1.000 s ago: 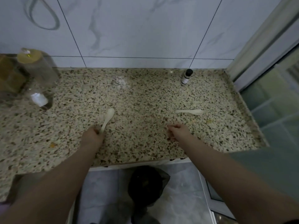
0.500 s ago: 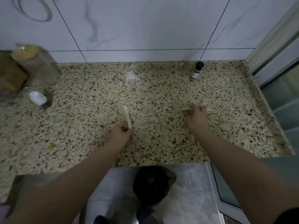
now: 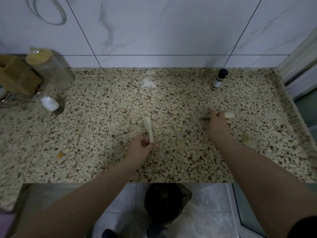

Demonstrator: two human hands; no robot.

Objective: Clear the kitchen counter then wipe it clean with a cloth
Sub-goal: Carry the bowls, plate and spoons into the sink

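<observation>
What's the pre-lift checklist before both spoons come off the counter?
1. Left hand grips left spoon by the handle: ok.
2. Right hand pinches right spoon: ok, though the fingers hide most of it.
3. Right spoon clear of the counter: cannot tell.
4. Small bottle upright, apart from both hands: ok.
5. Counter cleared: not ok; bottle, glass jar and crumbs remain.
6. Cloth at hand: cannot tell.
</observation>
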